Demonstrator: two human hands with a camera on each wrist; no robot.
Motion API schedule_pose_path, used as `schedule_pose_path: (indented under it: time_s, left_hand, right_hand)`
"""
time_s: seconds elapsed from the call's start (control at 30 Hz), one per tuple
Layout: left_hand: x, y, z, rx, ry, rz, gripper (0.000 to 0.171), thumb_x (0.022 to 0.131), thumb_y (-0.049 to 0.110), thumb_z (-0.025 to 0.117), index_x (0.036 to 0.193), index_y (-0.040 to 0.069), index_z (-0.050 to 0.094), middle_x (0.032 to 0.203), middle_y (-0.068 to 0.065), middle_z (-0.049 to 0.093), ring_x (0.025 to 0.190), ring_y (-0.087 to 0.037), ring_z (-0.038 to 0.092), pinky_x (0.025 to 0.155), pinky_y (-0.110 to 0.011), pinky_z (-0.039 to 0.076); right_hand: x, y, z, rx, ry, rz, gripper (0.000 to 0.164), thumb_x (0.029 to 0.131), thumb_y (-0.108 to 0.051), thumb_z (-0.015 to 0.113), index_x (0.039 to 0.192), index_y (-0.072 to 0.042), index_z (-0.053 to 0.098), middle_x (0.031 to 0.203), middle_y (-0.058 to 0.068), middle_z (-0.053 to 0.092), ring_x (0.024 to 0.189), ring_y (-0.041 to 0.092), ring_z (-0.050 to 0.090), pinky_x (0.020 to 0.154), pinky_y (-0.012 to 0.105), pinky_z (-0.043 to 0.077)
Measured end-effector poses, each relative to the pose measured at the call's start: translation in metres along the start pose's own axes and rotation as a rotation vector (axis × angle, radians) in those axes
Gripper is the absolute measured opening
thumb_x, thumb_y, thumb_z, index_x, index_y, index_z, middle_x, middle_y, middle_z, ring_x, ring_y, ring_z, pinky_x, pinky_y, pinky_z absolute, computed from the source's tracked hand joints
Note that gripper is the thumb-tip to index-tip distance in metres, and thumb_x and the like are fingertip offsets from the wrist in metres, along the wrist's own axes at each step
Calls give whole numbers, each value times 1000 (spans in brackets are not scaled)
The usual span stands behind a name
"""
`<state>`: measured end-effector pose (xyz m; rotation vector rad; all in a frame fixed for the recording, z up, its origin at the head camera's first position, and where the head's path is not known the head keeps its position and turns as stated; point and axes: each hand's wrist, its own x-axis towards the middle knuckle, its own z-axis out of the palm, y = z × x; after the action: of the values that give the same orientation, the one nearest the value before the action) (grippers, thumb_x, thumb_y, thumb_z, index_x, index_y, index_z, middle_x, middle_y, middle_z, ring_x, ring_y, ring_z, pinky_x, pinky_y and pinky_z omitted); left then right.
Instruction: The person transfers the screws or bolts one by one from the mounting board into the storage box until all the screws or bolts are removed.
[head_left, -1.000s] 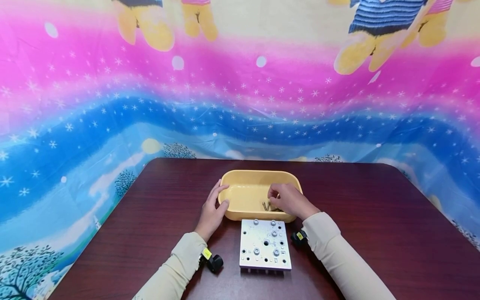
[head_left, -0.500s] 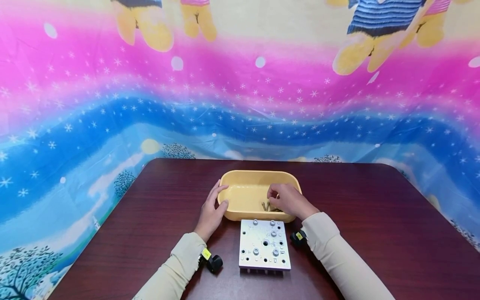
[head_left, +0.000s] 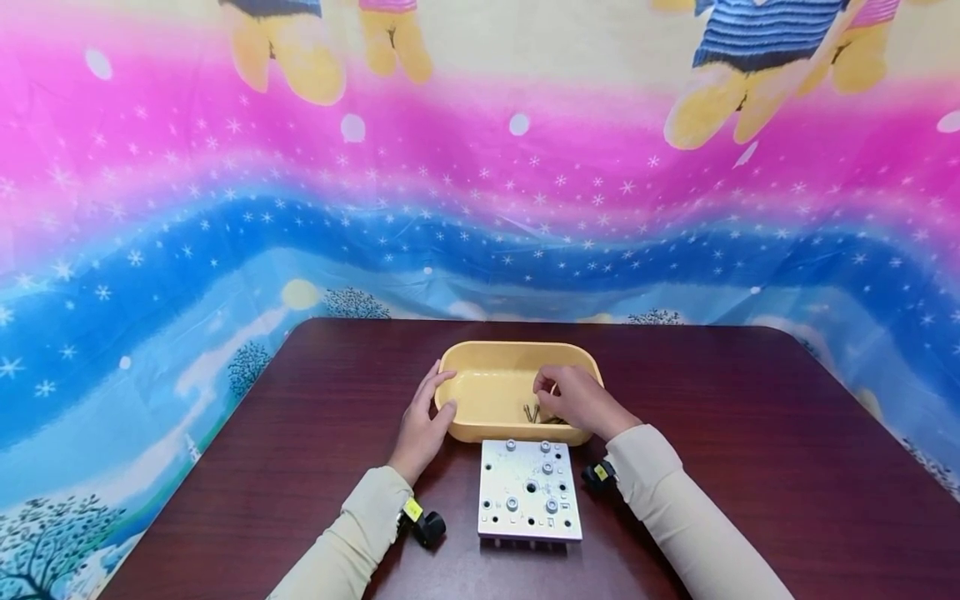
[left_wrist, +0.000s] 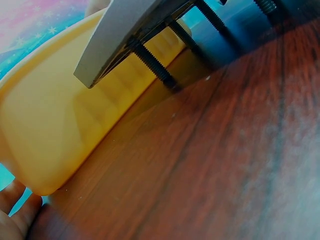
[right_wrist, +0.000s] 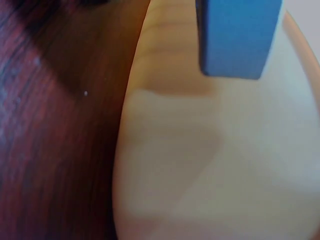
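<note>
My left hand holds the left end of a yellow plastic tray, with thumb and fingertips at its rim. Inside the tray, my right hand reaches down with bent fingers at the right front. Small brass-coloured screws lie just left of its fingertips; whether it pinches one is hidden. In front of the tray stands a square silver metal plate with holes and several socket-head bolts in its top. In the left wrist view, threaded bolt shanks stick out below the plate, down toward the table.
The dark red wooden table extends to both sides and behind the tray. A printed cloth hangs at its back edge. Each wrist wears a black camera, such as the left one. The plate's near corner closely faces the tray's front wall.
</note>
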<state>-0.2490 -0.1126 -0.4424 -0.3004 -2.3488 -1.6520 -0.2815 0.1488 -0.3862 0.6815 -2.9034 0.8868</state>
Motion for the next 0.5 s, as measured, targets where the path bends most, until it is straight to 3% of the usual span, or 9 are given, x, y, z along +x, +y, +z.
schedule_pose_path:
  time_s: [0.23, 0.5]
  left_hand:
    - [-1, 0, 2, 6, 4, 4, 47, 93, 15, 56, 140, 20, 51, 155, 13, 27, 142, -16, 26, 111, -46, 27]
    - [1, -2, 5, -34, 15, -8, 52, 95, 17, 56, 145, 24, 44, 155, 8, 31, 143, -16, 25, 113, -45, 24]
  right_hand:
    - [-7, 0, -6, 51, 88, -127, 5, 91, -8, 59, 91, -9, 65, 76, -6, 59, 70, 11, 54, 64, 29, 47]
    - [-32, -1, -20, -25, 226, -222, 15, 88, -6, 61, 86, -21, 61, 82, -9, 60, 72, 5, 55, 65, 32, 52]
